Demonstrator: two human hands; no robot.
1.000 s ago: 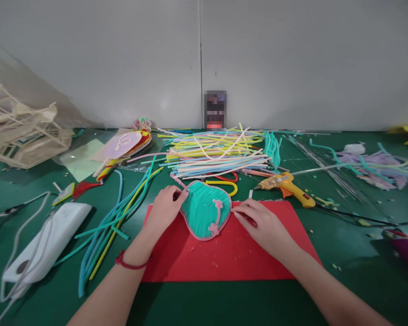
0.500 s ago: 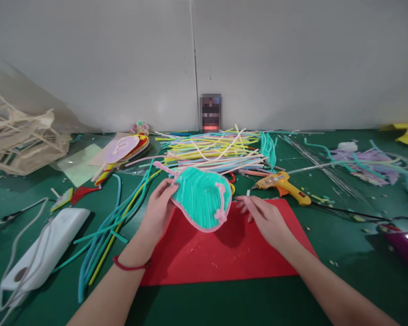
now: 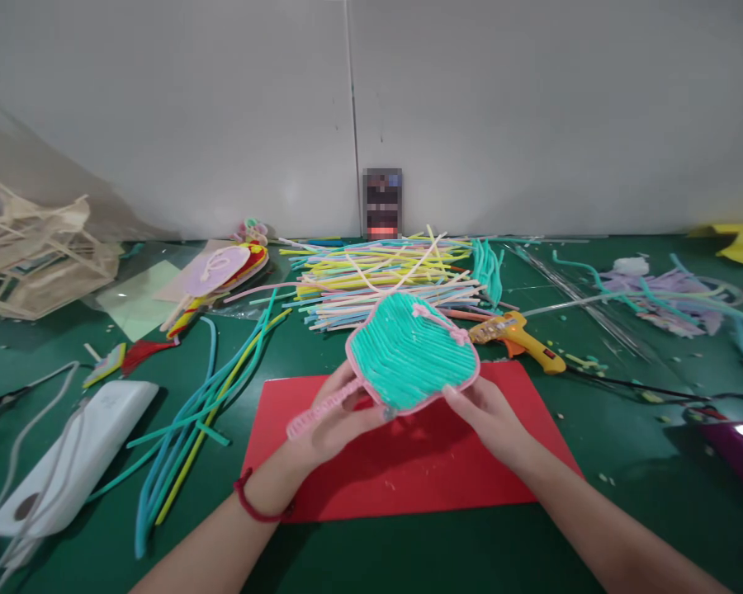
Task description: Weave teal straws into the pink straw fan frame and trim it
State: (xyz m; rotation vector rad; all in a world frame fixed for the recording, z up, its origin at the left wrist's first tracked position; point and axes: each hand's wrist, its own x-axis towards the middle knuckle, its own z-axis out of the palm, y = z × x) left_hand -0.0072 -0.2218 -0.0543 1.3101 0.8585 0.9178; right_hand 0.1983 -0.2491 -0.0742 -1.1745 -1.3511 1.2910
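Note:
A turquoise ribbed hand fan (image 3: 414,355) with a pink edge, a pink bow-like trim and a pink twisted handle is held up, tilted, above a red mat (image 3: 409,478). My left hand (image 3: 340,417) grips it from below and left, thumb near the lower edge, with the handle lying across the hand toward the wrist. On the lower right edge my right hand (image 3: 486,417) pinches the fan, thumb in front and the other fingers mostly hidden behind. Just beyond the fan's right corner lies a yellow glue gun (image 3: 523,338).
Behind the mat lies a pile of coloured craft strips (image 3: 396,268). More turquoise strips (image 3: 204,412) and a white power strip (image 3: 87,462) are at left, beside a lilac fan (image 3: 216,268) and a stick model (image 3: 37,247). A phone (image 3: 382,205) leans on the wall.
The fan has turned, its handle swinging from upper left to lower left. My left hand has shifted under it, and my right hand, apart before, has taken hold of the right edge.

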